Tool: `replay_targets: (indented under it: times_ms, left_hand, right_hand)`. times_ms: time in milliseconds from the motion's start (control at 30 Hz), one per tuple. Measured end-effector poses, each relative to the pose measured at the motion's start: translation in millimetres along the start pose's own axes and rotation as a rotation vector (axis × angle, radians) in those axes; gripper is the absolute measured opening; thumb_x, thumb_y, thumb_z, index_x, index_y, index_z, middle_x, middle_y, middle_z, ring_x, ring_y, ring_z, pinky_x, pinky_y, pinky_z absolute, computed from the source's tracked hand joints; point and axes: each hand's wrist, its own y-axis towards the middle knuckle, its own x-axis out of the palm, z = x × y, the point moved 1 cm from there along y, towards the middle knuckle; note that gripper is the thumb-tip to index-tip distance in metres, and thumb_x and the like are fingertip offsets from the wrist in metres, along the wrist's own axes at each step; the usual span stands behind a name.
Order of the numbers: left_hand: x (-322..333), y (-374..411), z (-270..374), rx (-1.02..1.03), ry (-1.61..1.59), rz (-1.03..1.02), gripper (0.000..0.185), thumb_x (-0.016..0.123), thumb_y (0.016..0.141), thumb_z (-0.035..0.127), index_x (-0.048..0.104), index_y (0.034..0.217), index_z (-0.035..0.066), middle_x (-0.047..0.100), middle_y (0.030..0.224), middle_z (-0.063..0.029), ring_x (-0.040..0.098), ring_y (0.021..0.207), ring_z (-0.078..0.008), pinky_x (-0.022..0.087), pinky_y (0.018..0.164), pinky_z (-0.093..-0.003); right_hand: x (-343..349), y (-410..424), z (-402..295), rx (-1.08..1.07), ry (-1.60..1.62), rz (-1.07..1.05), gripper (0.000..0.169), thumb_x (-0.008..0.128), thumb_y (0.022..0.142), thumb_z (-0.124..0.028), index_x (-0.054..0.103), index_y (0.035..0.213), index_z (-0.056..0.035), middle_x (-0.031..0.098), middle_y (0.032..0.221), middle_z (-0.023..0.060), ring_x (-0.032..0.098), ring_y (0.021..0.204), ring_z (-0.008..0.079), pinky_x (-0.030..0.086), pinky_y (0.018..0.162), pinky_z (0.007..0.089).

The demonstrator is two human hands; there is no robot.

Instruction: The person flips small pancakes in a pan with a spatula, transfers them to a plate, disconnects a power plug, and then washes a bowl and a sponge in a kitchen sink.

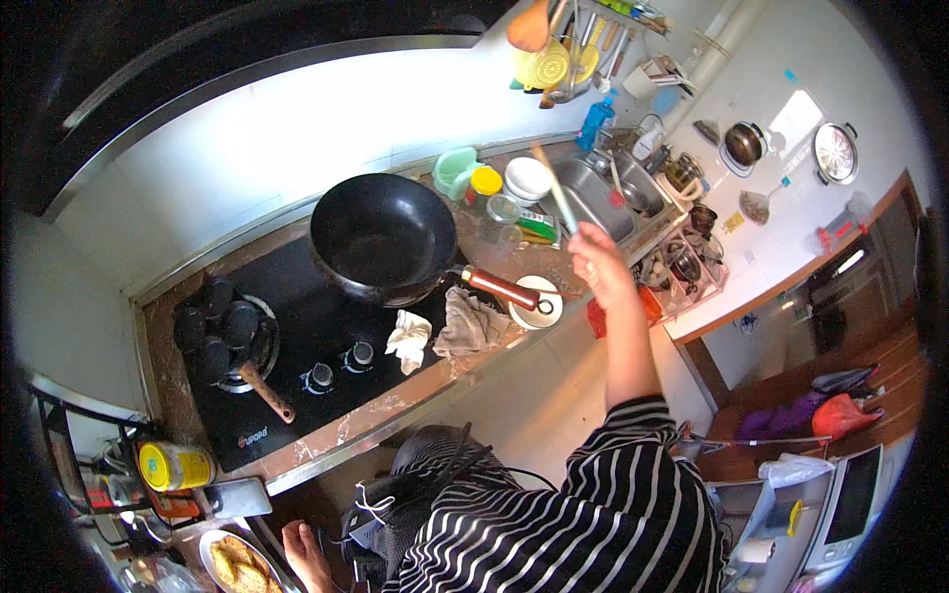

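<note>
My right hand is shut on a long, thin utensil, pale blue near the grip and wood-coloured toward its tip. It is raised over the counter edge near the sink. The tip is too blurred to name the tool. A black wok sits on the black gas cooktop, its brown handle pointing right across a small white bowl. Low in the picture, my left hand hangs beside an oval plate of golden-brown flat food; its finger spread is unclear.
A small multi-cup pan occupies the left burner. A grey cloth and a crumpled white cloth lie before the wok. Stacked white bowls and a yellow-lidded jar stand beside the steel sink. A yellow tub is lower left.
</note>
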Motion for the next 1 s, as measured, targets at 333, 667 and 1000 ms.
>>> replay_targets:
  times_ms: [333,667,1000]
  left_hand:
    - [-3,0,24,-0.038,-0.003,-0.014,0.032,0.055,0.095,0.029,0.059,0.108,0.0,0.064,0.098,-0.0141,0.058,0.088,-0.0236,0.046,0.081,-0.0345]
    - [-2,-1,-24,0.026,-0.042,0.079,0.019,0.053,0.093,0.017,0.056,0.095,-0.001,0.058,0.082,-0.0137,0.055,0.078,-0.0235,0.046,0.074,-0.0339]
    - [1,-19,-23,-0.083,-0.047,0.204,0.02,0.056,0.091,0.019,0.058,0.094,0.0,0.06,0.086,-0.0157,0.06,0.082,-0.0303,0.047,0.075,-0.037]
  right_hand:
    - [-138,76,-1,0.271,0.431,0.321,0.009,0.056,0.093,-0.025,0.053,0.094,-0.0158,0.054,0.071,-0.0017,0.035,0.045,0.0068,0.027,0.049,0.0253]
    - [7,51,-31,-0.003,0.019,-0.025,0.022,0.058,0.092,-0.02,0.058,0.114,-0.0141,0.053,0.08,-0.0022,0.043,0.059,0.0058,0.032,0.05,0.0191]
    - [282,8,8,-0.478,-1.016,-0.713,0.018,0.056,0.091,-0.012,0.061,0.108,-0.01,0.065,0.084,0.0092,0.063,0.079,0.0191,0.049,0.071,0.031]
